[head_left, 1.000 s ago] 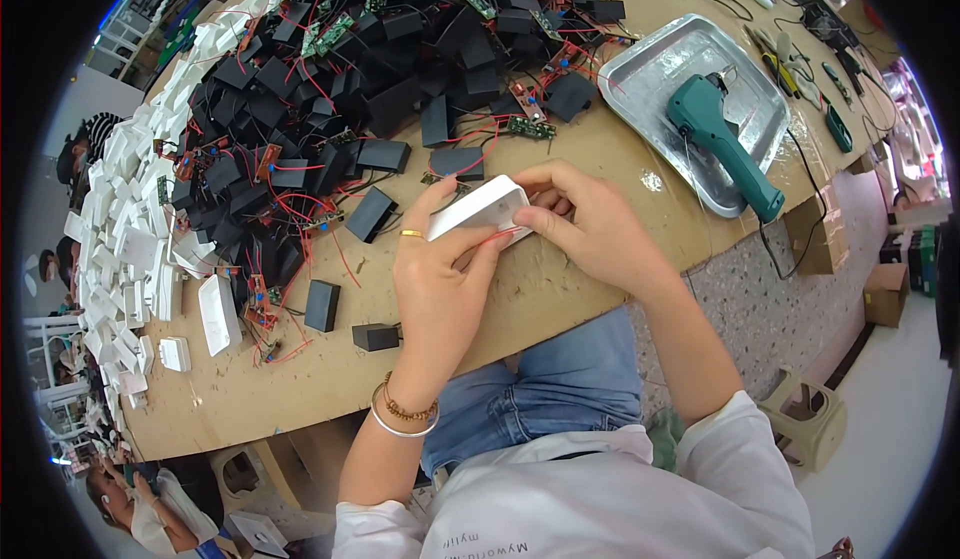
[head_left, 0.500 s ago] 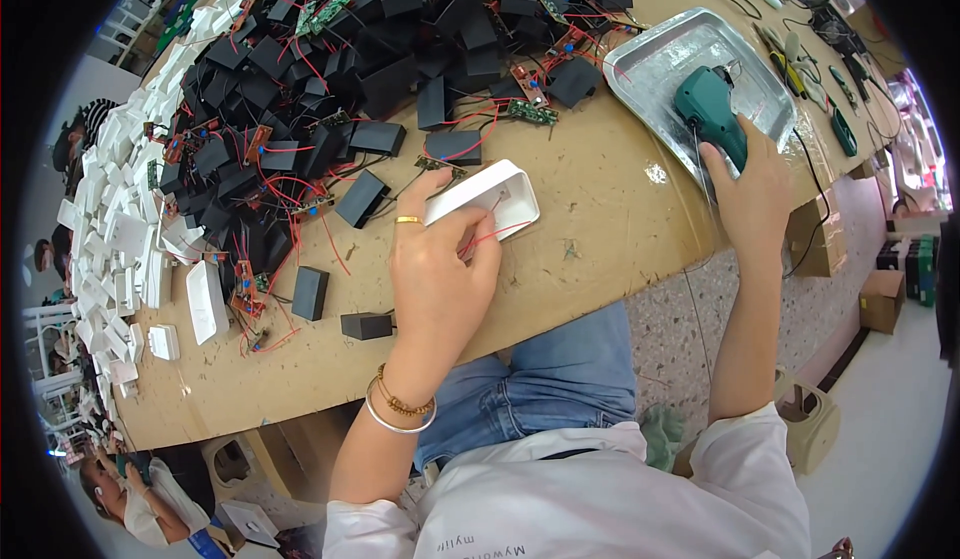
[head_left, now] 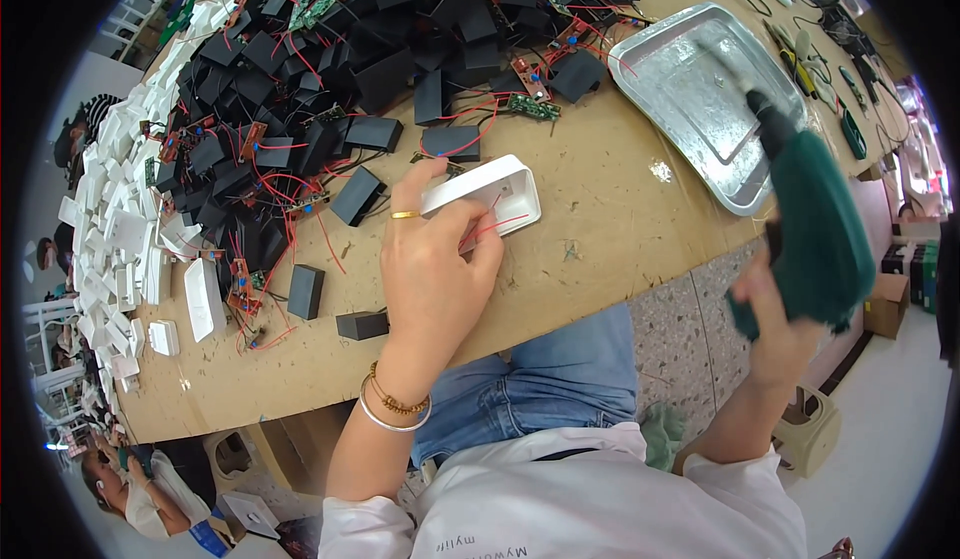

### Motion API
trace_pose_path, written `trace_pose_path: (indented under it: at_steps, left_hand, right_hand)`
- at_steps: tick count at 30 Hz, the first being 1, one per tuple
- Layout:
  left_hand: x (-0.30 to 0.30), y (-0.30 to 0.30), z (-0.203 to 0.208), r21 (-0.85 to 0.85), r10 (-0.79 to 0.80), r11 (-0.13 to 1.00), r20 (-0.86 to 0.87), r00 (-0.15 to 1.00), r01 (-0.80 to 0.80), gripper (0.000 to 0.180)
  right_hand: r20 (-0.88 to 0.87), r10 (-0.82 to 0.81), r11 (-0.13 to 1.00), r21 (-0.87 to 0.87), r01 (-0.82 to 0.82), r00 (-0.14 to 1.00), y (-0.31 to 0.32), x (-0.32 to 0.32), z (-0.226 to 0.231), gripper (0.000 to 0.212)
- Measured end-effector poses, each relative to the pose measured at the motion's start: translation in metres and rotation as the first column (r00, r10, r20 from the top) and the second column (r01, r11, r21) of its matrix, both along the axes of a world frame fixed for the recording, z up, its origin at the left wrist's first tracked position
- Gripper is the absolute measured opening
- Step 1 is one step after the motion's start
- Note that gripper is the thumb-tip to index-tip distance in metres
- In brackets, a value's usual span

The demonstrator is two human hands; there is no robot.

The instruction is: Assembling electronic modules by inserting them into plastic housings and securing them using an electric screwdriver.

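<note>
Left hand (head_left: 432, 271), centre of frame: palm down on the wooden workbench (head_left: 600, 249), fingers curled over the near end of a white plastic casing (head_left: 487, 191). Casing lies open side up just above and right of the knuckles, tilted slightly up to the right; thumb tip rests on its upper left edge, fingers press its lower edge, so the hand pins it to the bench rather than lifting it. Red wires (head_left: 495, 221) run out of the casing under the fingertips. Gold ring on one finger, bangles at the wrist; forearm enters from the lower edge, near vertical.

Right hand (head_left: 775, 314), right of frame, off the bench edge and well apart from the casing: fist closed round the grip of a green electric screwdriver (head_left: 815, 224), tool nose pointing up-left toward the metal tray (head_left: 690, 89). Wrist cocked, forearm rising from lower right.

Upper left: heap of black modules with red leads (head_left: 330, 79); far left, a bank of white casings (head_left: 120, 219).
</note>
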State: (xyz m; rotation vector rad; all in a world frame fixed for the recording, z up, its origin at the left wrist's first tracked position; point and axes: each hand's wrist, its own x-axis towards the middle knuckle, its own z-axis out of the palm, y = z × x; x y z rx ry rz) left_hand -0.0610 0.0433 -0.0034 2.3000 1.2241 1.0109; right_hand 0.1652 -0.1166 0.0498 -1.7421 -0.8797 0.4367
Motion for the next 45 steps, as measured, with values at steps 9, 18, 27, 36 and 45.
trace_pose_path:
  at_steps: [9,18,27,36,45]
  left_hand:
    - [0.000,-0.002,0.002,0.107,-0.042,0.993,-0.132,0.990,0.056,0.009]
    - [0.000,-0.001,0.002,0.042,-0.025,0.999,-0.082,0.996,0.029,0.009]
    - [0.000,-0.004,-0.004,0.057,0.003,0.998,0.102,0.995,-0.008,0.012]
    - [0.001,-0.004,-0.008,0.090,0.013,0.996,0.020,1.000,-0.015,0.011]
    - [0.006,-0.001,0.004,0.371,0.062,0.928,-0.233,0.971,0.029,0.012]
  right_hand:
    - [-0.480,0.380,0.923,0.250,-0.292,0.791,-0.034,-0.036,-0.044,0.030]
    - [-0.379,0.448,0.894,0.195,-0.404,0.810,-0.046,-0.038,-0.061,0.012]
    - [-0.184,0.441,0.898,0.109,-0.427,0.879,-0.051,-0.037,-0.066,0.015]
    - [-0.204,0.434,0.901,0.112,-0.420,0.877,-0.055,-0.038,-0.072,0.014]
    - [-0.146,0.389,0.921,0.077,-0.382,0.909,-0.058,-0.041,-0.085,0.013]
